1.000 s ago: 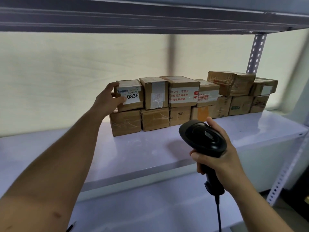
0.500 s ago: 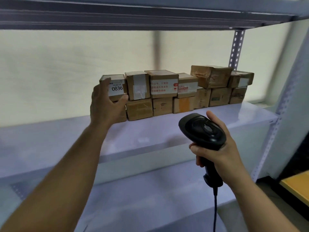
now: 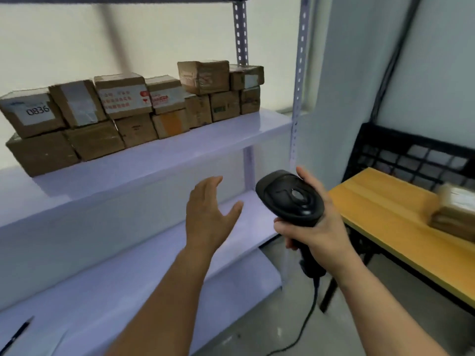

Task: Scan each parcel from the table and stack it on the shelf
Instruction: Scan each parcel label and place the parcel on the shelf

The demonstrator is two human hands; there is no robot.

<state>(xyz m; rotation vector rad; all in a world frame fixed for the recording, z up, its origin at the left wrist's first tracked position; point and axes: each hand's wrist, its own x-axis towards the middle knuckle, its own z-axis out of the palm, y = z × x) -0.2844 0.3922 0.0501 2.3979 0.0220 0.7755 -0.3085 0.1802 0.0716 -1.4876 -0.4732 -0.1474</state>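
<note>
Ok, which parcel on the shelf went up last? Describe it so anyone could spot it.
Find the white shelf with two rows of brown parcels. Go to the far left of the upper row. That parcel alone has a white label reading 0836.

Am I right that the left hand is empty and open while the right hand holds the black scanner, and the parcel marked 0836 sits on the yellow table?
Not quite. The head view shows the parcel marked 0836 on the shelf, topping the left end of the stacked row, not on the yellow table. The rest holds: the left hand is empty and open, and the right hand holds the black scanner.
</note>
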